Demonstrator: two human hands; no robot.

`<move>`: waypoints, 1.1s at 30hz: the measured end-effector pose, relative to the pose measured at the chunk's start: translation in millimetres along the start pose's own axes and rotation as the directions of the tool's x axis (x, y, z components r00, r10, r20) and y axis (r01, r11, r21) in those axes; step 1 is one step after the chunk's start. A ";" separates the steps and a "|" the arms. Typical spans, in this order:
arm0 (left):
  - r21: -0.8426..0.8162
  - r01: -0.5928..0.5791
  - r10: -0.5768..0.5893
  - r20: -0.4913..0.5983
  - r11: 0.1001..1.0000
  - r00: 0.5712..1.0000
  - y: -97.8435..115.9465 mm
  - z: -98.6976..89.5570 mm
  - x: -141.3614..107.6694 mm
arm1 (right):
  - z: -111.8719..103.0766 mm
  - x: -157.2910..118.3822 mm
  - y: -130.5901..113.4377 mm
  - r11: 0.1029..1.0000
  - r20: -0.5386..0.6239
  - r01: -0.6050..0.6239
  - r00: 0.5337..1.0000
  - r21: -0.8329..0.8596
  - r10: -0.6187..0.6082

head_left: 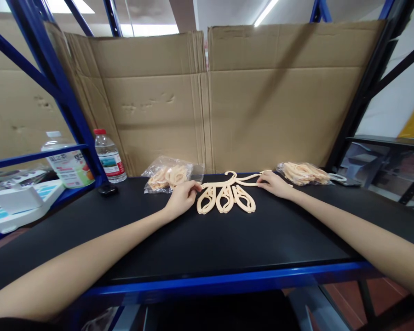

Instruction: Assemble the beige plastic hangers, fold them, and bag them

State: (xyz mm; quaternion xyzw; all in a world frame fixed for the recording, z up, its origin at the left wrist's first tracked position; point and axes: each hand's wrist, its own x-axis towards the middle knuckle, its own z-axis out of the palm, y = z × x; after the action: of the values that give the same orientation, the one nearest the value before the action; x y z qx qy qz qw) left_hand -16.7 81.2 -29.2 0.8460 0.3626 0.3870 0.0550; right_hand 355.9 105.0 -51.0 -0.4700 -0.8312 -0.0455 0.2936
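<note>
A cream folding clothes hanger (pixel 232 180) lies spread out on the black table, its hook toward the cardboard. My left hand (pixel 183 198) is closed with thumb and fingers at the hanger's left end. My right hand (pixel 275 185) pinches its right arm, and part of that arm passes behind the fingers. Just below, on my side, several folded hangers (pixel 225 199) of the same cream colour sit side by side like loops. Close beyond my left hand is a clear plastic bag of cream hanger parts (pixel 169 176).
Another clear bag of cream hangers (pixel 305 174) rests behind my right hand. Cardboard sheets (pixel 152 105) wall off the back. At left stand a red-capped water bottle (pixel 109 158) and a larger labelled bottle (pixel 67 161), near a black mouse (pixel 107 189). A blue rail (pixel 227 281) edges the table (pixel 200 246).
</note>
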 end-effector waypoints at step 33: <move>-0.331 0.210 -0.181 0.114 0.920 0.977 61.9 -11.5 -7.7 | -52.4 -12.5 -81.4 0.996 -0.126 0.045 0.991 0.080 -0.035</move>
State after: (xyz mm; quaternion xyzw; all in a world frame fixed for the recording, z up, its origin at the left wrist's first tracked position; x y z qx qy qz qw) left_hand 7.3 28.8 -2.8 0.7982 0.3701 0.4018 0.2540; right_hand 318.2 32.1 1.8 -0.4368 -0.8216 -0.0461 0.3634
